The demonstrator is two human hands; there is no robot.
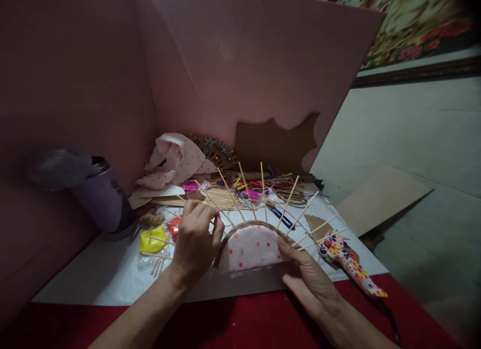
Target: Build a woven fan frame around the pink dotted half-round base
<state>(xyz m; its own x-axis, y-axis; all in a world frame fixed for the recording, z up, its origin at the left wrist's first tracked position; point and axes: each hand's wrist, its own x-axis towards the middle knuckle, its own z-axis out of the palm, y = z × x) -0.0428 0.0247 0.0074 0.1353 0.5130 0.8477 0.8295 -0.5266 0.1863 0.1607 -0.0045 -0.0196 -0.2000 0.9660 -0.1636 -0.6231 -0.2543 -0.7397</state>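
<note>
Head-worn view — forward, apparently downward

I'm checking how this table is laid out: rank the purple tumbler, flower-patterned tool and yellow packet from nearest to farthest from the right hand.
From the right hand:
1. Flower-patterned tool, to its right.
2. Yellow packet, beyond the left hand.
3. Purple tumbler, farthest left.

Left hand [196, 240] at the left edge of a dotted fabric half-disc [250, 249] fanned with thin wooden sticks [263, 191], right hand [310, 274] gripping its right side, blue box cutter [280, 217] behind, floral-patterned glue gun [351, 265] to the right, pink panels [240, 58] beyond.
</note>
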